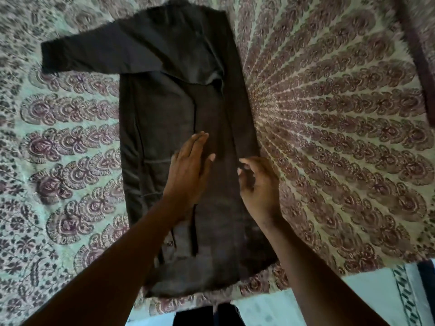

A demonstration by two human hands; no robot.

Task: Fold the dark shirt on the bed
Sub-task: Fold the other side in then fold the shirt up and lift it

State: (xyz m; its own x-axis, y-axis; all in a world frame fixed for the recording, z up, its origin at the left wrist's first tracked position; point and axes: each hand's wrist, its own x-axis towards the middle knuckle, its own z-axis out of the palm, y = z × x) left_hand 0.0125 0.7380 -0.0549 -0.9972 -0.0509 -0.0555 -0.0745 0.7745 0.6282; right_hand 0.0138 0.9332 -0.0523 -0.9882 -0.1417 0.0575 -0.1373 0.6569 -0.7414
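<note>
Currently the dark shirt (179, 128) lies flat on the bed, running lengthwise from 12 o'clock down to 6 o'clock in the head view. Its right side is folded inward over the body, giving a long straight edge on the 3 o'clock side. One sleeve (98, 55) sticks out toward 10 o'clock, lying flat on the bedspread (329, 128). The hem end sits nearest the person, close to the edge of the bed at 6 o'clock.

Left hand (188, 170): flat, palm down, fingers straight and held together, pressed on the middle of the shirt. Fingertips point toward 12 o'clock. The forearm comes in from 7 o'clock and crosses the lower part of the shirt.

Right hand (256, 182): at the shirt's 3 o'clock edge, just beside the left hand but not touching it. Fingers curled, thumb and forefinger close together at the folded edge of the cloth. Whether they actually pinch the fabric or only hover at it cannot be told; the frame is soft there. The forearm comes in from 5 o'clock.

Bedspread: pale ground with a printed maroon pattern, radiating in rays on the 3 o'clock side and in rows on the 9 o'clock side. A dark strip (421, 74) runs along the cover near 2 o'clock. At 6 o'clock, below the bed edge, a dark patch of the person's clothing (204, 314) shows.
</note>
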